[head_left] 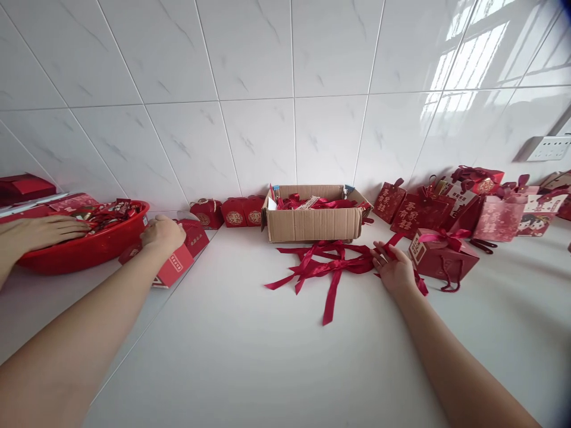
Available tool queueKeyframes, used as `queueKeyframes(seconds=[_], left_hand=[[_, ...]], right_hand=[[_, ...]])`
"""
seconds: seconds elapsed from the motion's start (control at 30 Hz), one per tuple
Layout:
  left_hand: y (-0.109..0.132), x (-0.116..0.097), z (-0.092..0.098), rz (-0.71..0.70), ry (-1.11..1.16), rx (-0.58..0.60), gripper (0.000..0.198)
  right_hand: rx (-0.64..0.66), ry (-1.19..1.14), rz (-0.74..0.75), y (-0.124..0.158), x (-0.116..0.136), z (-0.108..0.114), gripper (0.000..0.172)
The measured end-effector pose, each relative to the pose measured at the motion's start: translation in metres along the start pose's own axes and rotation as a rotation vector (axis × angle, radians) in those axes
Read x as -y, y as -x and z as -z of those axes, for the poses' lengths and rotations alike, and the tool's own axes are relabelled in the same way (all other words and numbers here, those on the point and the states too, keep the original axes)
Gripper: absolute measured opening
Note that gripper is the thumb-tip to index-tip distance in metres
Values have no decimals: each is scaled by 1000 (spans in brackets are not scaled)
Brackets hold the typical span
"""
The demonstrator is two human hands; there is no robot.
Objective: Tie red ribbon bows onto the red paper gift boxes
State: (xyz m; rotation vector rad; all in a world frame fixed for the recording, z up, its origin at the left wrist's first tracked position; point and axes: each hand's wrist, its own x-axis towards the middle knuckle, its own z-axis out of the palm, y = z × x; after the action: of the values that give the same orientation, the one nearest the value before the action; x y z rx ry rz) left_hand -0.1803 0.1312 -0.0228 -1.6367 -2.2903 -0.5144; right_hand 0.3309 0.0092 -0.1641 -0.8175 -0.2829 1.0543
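Observation:
At the left, my left hand (163,235) is curled closed, knuckles up, over a red box (175,268); its fingertips and anything they hold are hidden. A second dark red box (195,236) touches that side of the hand. My right hand (395,266) lies palm up at the right end of a loose pile of crimson ribbons (332,261), its fingers apart and touching ribbon. Just right of it stands a dark red gift box (441,258) with a bow on top and a rope handle.
Another person's hand (57,230) rests in a red basin (89,246) of wrapped sweets. A cardboard box (314,226) with ribbons stands near the tiled wall, small red boxes (243,213) to its left. Several decorated red bags (497,217) line the right side.

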Motion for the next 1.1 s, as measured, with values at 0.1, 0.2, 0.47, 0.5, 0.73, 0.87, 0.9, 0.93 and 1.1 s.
queueKeyframes(seconds=[0.1, 0.2, 0.47, 0.5, 0.73, 0.87, 0.9, 0.93, 1.1], left_hand=[[-3, -15, 10, 73, 10, 17, 59], [-4, -35, 22, 55, 37, 14, 60], [3, -103, 7, 90, 181, 63, 66], [4, -113, 2, 90, 195, 66, 68], [8, -161, -16, -61, 262, 153, 66], [14, -158, -8, -221, 309, 270, 53], [17, -153, -5, -254, 314, 268, 54], [19, -147, -3, -284, 314, 245, 55], [21, -102, -11, -279, 387, 32, 43]], right_hand=[[-8, -4, 4, 0, -1, -1, 6], [-13, -6, 2, 1, -1, -2, 6], [-17, -9, -2, 4, 0, -6, 9], [-18, -9, -2, 3, 0, -6, 9], [-25, 12, -11, 2, 0, -6, 15], [-24, 30, -23, 4, 0, -8, 15], [-28, 35, -23, 4, 0, -9, 15], [-31, 39, -22, 5, 0, -9, 15], [-38, 64, -17, 6, -2, -9, 16]])
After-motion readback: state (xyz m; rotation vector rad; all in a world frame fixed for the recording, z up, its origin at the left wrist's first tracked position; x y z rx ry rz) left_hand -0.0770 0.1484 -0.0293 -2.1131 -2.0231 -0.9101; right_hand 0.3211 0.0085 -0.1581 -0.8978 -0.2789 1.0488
